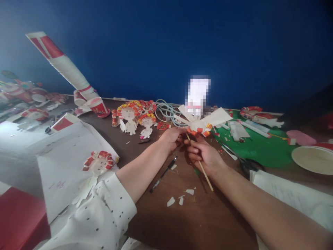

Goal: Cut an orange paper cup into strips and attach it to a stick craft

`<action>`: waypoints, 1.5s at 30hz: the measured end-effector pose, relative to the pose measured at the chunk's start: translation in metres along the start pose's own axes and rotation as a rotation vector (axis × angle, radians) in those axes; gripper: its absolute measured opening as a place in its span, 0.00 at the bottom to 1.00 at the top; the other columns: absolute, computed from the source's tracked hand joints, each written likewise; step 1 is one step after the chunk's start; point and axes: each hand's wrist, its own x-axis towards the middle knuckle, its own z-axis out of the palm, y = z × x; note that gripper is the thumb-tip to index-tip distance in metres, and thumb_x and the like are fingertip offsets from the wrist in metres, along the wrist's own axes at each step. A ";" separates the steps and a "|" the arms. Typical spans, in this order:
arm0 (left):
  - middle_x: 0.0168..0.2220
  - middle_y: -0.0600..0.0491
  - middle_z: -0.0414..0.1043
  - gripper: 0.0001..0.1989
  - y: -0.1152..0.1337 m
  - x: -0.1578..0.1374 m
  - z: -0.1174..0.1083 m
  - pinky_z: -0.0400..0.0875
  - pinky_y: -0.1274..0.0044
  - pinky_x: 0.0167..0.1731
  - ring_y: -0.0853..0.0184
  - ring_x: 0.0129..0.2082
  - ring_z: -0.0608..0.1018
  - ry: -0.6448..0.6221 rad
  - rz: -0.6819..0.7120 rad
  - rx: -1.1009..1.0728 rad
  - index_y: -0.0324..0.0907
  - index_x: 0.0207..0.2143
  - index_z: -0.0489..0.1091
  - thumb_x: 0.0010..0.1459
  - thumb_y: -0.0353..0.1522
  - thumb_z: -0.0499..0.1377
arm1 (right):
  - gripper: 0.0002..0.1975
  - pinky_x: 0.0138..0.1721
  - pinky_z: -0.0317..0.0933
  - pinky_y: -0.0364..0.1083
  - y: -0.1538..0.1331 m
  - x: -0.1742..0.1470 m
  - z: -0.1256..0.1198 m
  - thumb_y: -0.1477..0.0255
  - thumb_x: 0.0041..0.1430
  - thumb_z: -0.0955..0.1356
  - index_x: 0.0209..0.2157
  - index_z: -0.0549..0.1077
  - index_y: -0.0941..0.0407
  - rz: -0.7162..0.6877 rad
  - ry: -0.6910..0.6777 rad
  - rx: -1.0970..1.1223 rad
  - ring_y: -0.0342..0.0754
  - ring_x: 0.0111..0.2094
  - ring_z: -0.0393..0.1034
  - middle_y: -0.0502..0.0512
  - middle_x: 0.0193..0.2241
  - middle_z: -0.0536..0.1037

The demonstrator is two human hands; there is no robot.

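Observation:
In front of me a cut paper cup (197, 125) has long white strips fanned outward and red-orange curled strips along its near edge. My left hand (173, 138) is closed at its left side, fingers pinched by a curl. My right hand (204, 152) is closed around a thin wooden stick (207, 178), which slants down toward me, its upper end close to the curls. The right thumb touches the paper cup from below. A black pen (163, 175) lies on the table beneath my left wrist, near white paper scraps (171, 201).
Paper dolls (129, 116) with curly red-yellow hair stand behind my left hand. Scissors (246, 163) lie on the right by a green sheet (270, 147). A tall paper tube (65, 66) leans at left beside a red cup (98, 107). A blurred bright screen (199, 93) stands ahead.

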 end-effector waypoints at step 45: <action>0.22 0.57 0.66 0.17 0.008 0.014 -0.017 0.60 0.84 0.15 0.79 0.15 0.64 0.295 0.376 0.449 0.39 0.28 0.67 0.52 0.45 0.61 | 0.14 0.07 0.42 0.29 -0.031 0.011 -0.003 0.85 0.59 0.58 0.38 0.70 0.57 0.111 0.202 -0.023 0.32 0.12 0.53 0.51 0.23 0.70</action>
